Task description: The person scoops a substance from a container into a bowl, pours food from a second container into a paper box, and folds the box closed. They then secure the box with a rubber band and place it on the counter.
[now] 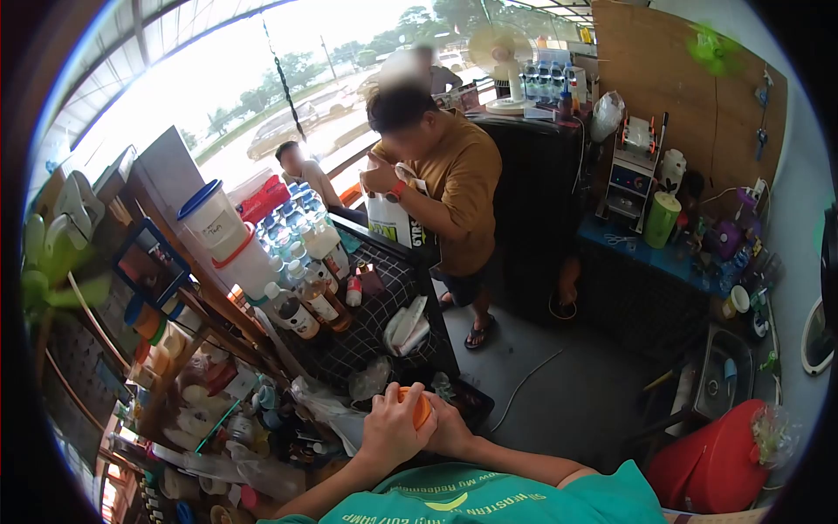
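Close to my body, at the bottom centre, both hands are around a small orange object, perhaps a lid or container (422, 408). My left hand (400, 428) has its fingers bent over the top of it. My right hand (447, 426) closes on its other side. Much of the object is hidden by the fingers. Just beyond them is a clear plastic bag (370, 380) at the edge of the counter with a black grid-patterned top (371, 319). White packets (407, 327) lie on that counter.
A person in a brown shirt (471, 175) stands ahead, holding a printed bag (394, 214). Bottles (292, 312) and white tubs (214, 223) stand at the left. At the right are a sealing machine (630, 175), a sink (720, 375) and a red bin (711, 458).
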Demonstrator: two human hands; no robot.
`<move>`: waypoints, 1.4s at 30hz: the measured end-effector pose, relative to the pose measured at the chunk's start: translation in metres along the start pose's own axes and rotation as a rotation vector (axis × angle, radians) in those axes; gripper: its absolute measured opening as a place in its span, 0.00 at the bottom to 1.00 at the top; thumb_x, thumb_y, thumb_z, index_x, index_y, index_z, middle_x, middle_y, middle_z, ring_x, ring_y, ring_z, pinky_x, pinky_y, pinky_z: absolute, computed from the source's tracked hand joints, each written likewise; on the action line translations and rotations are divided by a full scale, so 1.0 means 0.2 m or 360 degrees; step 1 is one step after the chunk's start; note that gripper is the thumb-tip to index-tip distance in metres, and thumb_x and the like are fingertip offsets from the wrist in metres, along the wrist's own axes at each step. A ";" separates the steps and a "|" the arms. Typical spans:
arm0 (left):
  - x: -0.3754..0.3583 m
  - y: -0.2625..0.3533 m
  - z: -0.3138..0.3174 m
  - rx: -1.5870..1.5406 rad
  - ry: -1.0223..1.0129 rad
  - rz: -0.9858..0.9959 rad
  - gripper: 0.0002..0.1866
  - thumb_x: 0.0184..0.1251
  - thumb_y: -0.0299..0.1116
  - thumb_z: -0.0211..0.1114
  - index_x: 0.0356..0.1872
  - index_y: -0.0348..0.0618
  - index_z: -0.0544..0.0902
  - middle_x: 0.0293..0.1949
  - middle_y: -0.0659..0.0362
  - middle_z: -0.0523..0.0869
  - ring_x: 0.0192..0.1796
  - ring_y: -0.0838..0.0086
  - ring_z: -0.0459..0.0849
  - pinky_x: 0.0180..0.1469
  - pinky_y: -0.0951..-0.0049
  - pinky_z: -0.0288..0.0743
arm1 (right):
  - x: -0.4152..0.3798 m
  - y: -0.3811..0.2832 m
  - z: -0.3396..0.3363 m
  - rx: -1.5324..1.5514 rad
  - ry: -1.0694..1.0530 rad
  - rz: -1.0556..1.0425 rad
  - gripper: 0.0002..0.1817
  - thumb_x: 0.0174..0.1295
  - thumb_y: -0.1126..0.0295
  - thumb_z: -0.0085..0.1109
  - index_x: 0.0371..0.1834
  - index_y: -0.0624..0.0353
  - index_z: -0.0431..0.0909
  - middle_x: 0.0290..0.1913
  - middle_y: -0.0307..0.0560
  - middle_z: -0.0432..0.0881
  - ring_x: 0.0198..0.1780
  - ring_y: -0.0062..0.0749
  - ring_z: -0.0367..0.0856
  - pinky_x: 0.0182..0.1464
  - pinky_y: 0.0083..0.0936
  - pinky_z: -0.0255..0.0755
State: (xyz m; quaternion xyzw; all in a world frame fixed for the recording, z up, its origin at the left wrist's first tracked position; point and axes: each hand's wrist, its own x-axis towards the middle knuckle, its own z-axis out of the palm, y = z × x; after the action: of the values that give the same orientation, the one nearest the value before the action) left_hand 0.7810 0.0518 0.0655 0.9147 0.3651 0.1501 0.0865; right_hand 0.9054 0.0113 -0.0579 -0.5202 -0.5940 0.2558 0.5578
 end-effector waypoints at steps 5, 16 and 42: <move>0.02 -0.08 0.00 -0.0037 0.0028 0.0177 0.31 0.60 0.50 0.71 0.62 0.47 0.80 0.54 0.39 0.81 0.49 0.43 0.84 0.49 0.50 0.82 | 0.03 -0.02 -0.05 0.0123 -0.0091 0.0037 0.48 0.42 0.58 0.85 0.67 0.61 0.68 0.61 0.57 0.80 0.61 0.53 0.83 0.62 0.41 0.78; 0.00 -0.17 -0.09 -0.0126 0.0027 0.0511 0.33 0.55 0.50 0.75 0.61 0.44 0.82 0.48 0.41 0.83 0.44 0.47 0.87 0.48 0.54 0.83 | 0.14 -0.09 -0.14 0.0292 -0.0588 -0.0020 0.47 0.36 0.64 0.82 0.66 0.57 0.71 0.52 0.51 0.85 0.53 0.40 0.87 0.57 0.34 0.80; 0.01 -0.21 -0.11 -0.0160 0.0048 0.1050 0.26 0.55 0.40 0.75 0.56 0.48 0.81 0.52 0.50 0.79 0.46 0.54 0.82 0.48 0.57 0.81 | 0.11 -0.12 -0.13 0.0394 -0.0729 0.0101 0.41 0.39 0.67 0.79 0.62 0.59 0.72 0.51 0.49 0.83 0.52 0.36 0.85 0.56 0.32 0.80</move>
State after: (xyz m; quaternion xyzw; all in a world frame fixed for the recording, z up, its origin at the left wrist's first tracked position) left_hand 0.7478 0.0841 0.0754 0.9758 0.0426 0.2015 0.0728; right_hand 0.9254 0.0167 -0.0223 -0.3948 -0.6524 0.4549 0.4599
